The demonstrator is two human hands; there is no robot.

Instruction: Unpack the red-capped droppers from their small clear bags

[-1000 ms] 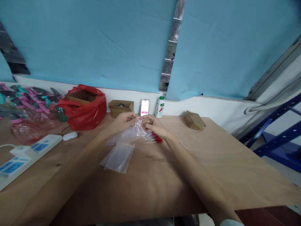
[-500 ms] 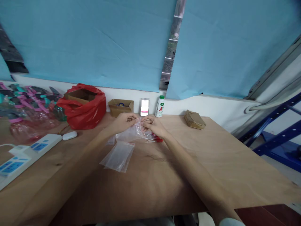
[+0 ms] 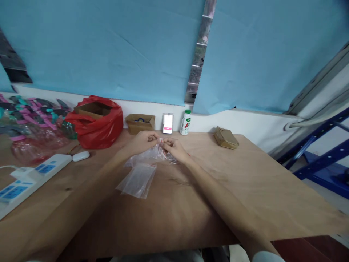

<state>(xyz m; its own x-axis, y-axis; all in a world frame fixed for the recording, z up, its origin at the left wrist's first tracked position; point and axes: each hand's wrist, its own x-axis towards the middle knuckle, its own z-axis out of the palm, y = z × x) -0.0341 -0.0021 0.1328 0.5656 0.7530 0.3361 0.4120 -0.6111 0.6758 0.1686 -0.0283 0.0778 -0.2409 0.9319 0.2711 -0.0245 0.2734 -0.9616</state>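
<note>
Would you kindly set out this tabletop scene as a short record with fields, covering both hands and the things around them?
Left hand: fingers pinching a clear zip bag near its upper end
Right hand: fingers at the same end of that bag
Nearer the camera: loose clear zip bags on the wooden table
Back of table: open cardboard box, upright smartphone, green-capped bottle
Left side: spray bottles, red plastic bag, power strip
Right side: brown package

Shows bare forearms (image 3: 218,196) and, on the right arm, a pale sleeve (image 3: 267,257) with a smooth, curved edge.
</note>
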